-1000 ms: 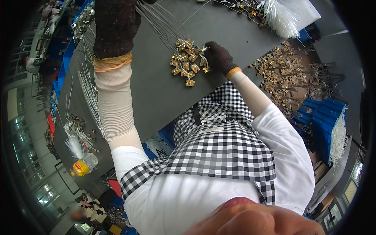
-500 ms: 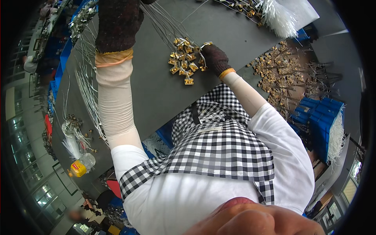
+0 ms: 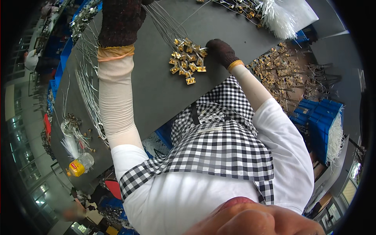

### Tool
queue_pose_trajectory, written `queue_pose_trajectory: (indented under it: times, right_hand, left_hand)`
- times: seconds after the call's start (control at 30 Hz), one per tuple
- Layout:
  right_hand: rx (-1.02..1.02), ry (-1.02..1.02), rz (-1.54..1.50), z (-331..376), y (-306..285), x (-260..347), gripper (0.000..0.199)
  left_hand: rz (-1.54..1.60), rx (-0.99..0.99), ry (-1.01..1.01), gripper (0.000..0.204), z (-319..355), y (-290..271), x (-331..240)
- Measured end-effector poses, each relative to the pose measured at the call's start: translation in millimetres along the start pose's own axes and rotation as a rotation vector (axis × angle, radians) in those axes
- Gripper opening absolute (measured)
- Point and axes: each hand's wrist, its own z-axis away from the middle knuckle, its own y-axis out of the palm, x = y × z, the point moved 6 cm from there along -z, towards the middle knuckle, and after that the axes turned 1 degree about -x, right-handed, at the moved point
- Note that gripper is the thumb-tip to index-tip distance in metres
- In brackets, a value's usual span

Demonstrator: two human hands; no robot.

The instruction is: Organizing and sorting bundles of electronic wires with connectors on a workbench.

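Observation:
At the top edge, my left hand point(image 3: 121, 23), in a dark knitted glove, is closed round the upper end of a bundle of thin grey wires point(image 3: 164, 19); its fingertips are partly cut off by the frame. The wires run down to a cluster of small brass-coloured metal terminals point(image 3: 183, 62) lying on the grey tabletop point(image 3: 156, 94). At the cluster's right side is my right hand point(image 3: 221, 53), gloved the same way, its fingers curled together beside the outermost terminals. Whatever its fingertips pinch is too small to make out.
Piles of brass terminals point(image 3: 280, 72) lie on the right, by blue bins point(image 3: 327, 121) of white wires. White strands point(image 3: 276, 17) and more terminals sit at the back. Loose wires point(image 3: 88, 94) and a bottle with a yellow label point(image 3: 80, 164) are on the left.
My right hand has moved slightly up and away from the cluster's lower right side. A terminal that was by its fingers now lies at the cluster's right edge. My left hand has barely shifted.

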Motion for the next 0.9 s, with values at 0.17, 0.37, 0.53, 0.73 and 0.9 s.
queue_pose_trajectory:
  times: [0.17, 0.37, 0.53, 0.73, 0.9]
  right_hand:
    - [0.149, -0.159, -0.091, -15, 3, -13, 0.024]
    - [0.041, -0.4, -0.012, -27, -4, 44, 0.022]
    - [0.269, -0.146, 0.163, -34, -5, 46, 0.027]
    - [0.257, 0.036, -0.001, -34, 7, 33, 0.034]
    - [0.346, -0.39, 0.125, -33, 15, 35, 0.025]
  left_hand:
    - [0.034, 0.018, -0.018, 0.034, -3, -5, 5]
    - [-0.015, -0.04, -0.033, 0.033, 0, 3, -2]
    - [0.053, -0.123, -0.019, 0.031, 2, 6, 3]
    - [0.062, -0.004, 0.011, 0.032, -2, -5, 10]
    - [0.101, 0.039, 0.035, 0.032, -5, 5, 13]
